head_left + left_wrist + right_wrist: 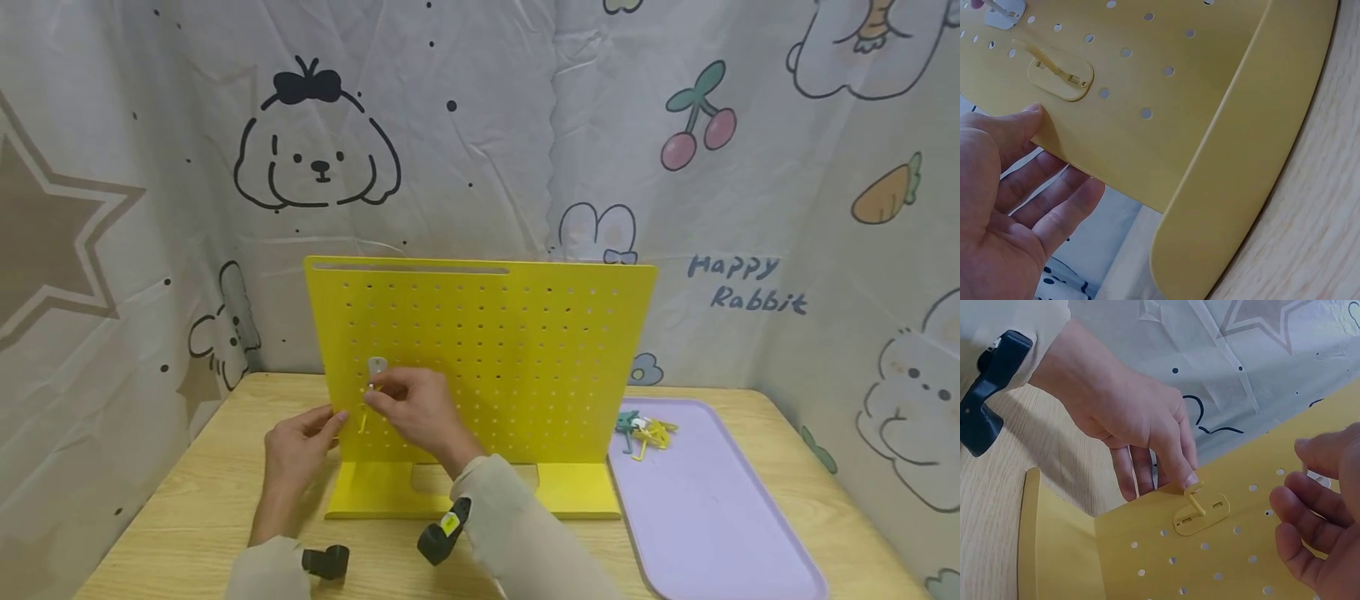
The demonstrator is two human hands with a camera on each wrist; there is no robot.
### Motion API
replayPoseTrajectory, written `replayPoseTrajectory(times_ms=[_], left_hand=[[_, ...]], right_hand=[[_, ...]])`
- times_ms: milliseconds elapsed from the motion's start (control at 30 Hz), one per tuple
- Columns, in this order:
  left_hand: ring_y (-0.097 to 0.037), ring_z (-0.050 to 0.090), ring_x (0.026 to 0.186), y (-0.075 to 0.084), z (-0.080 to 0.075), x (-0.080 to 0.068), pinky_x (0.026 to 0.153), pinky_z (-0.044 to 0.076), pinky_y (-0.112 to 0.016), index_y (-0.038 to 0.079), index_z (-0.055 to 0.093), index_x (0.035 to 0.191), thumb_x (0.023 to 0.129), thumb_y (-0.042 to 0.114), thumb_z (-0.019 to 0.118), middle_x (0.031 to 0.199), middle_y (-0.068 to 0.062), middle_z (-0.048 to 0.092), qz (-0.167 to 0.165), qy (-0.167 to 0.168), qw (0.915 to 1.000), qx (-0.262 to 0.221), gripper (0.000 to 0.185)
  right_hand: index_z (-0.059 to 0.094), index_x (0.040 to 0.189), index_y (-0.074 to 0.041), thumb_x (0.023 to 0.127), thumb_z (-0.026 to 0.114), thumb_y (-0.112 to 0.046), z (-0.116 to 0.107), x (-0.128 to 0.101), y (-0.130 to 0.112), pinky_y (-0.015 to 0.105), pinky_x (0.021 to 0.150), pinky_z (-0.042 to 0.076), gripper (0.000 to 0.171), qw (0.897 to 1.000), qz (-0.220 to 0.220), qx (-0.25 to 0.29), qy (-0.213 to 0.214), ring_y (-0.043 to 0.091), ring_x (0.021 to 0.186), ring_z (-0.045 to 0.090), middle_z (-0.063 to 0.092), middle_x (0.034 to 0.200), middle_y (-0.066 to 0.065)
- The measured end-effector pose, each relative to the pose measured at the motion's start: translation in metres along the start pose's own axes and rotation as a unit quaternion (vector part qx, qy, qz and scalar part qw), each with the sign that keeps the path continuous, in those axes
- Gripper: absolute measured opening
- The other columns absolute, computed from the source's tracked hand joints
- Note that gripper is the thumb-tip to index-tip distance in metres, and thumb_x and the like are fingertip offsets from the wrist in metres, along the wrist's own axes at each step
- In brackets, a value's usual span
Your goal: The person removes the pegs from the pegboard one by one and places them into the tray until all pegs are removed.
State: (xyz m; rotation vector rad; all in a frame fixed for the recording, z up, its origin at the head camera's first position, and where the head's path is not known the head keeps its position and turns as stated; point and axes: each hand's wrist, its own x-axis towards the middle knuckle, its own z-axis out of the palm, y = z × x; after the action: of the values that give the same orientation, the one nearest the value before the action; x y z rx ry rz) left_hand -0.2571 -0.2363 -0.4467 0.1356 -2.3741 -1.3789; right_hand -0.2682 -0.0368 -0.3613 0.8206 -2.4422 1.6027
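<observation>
A yellow pegboard [480, 367] stands upright on the table. At its left side edge my left hand [296, 454] holds the board, thumb on the front face and fingertips at the edge. A white hook [377, 365] with a rounded backplate lies against the front of the board near the left side. My right hand [420, 408] pinches this white hook between thumb and index finger; its lower part is hidden by the fingers. Just below it, a yellow hook [1060, 78] sits flat on the board, close to the left thumb, holding nothing.
To the right of the board, a lilac tray [720, 500] carries a small pile of yellow, green and white hooks [651, 433] at its back left. Board and tray stand on a light wooden table [202, 467]. A printed curtain [480, 167] hangs behind.
</observation>
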Motion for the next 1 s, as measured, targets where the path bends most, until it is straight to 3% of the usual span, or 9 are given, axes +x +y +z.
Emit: replayPoseTrajectory(times_ms=[333, 567, 733, 1000], left_hand=[[-0.03, 0.072, 0.088, 0.001, 0.002, 0.002, 0.07, 0.06, -0.028, 0.002, 0.071, 0.121, 0.097, 0.035, 0.068, 0.105, -0.018, 0.073, 0.004, -0.003, 0.9999, 0.01, 0.041], [-0.029, 0.073, 0.089, 0.0, 0.001, 0.001, 0.071, 0.06, -0.03, 0.004, 0.071, 0.124, 0.097, 0.039, 0.067, 0.108, -0.017, 0.072, -0.014, -0.009, 0.9998, 0.013, 0.045], [-0.029, 0.072, 0.089, 0.0, 0.001, 0.001, 0.074, 0.061, -0.033, 0.004, 0.071, 0.123, 0.097, 0.041, 0.067, 0.108, -0.017, 0.073, -0.015, -0.004, 0.9998, 0.013, 0.046], [-0.029, 0.073, 0.087, 0.001, 0.001, 0.0, 0.069, 0.06, -0.027, 0.001, 0.071, 0.122, 0.096, 0.04, 0.068, 0.107, -0.019, 0.072, -0.009, -0.002, 0.9999, 0.013, 0.047]], right_hand=[[0.079, 0.103, -0.008, 0.094, 0.072, -0.017, -0.002, 0.002, 0.001, 0.019, 0.065, 0.054, 0.014, 1.0, -0.003, -0.011, 0.011, 0.003, 0.078, 0.062, 0.073, 0.093, -0.007], [0.079, 0.104, -0.006, 0.095, 0.072, -0.017, -0.007, -0.003, -0.002, 0.019, 0.066, 0.054, 0.016, 1.0, -0.023, -0.011, 0.001, 0.002, 0.078, 0.063, 0.074, 0.094, -0.006], [0.078, 0.104, -0.004, 0.095, 0.071, -0.016, -0.02, -0.013, 0.0, 0.019, 0.068, 0.055, 0.017, 0.999, -0.051, -0.013, -0.003, 0.003, 0.078, 0.064, 0.074, 0.094, -0.003], [0.078, 0.104, -0.004, 0.095, 0.071, -0.013, -0.05, -0.034, 0.006, 0.024, 0.067, 0.055, 0.014, 0.997, -0.074, -0.015, -0.013, 0.008, 0.077, 0.062, 0.074, 0.096, 0.001]])
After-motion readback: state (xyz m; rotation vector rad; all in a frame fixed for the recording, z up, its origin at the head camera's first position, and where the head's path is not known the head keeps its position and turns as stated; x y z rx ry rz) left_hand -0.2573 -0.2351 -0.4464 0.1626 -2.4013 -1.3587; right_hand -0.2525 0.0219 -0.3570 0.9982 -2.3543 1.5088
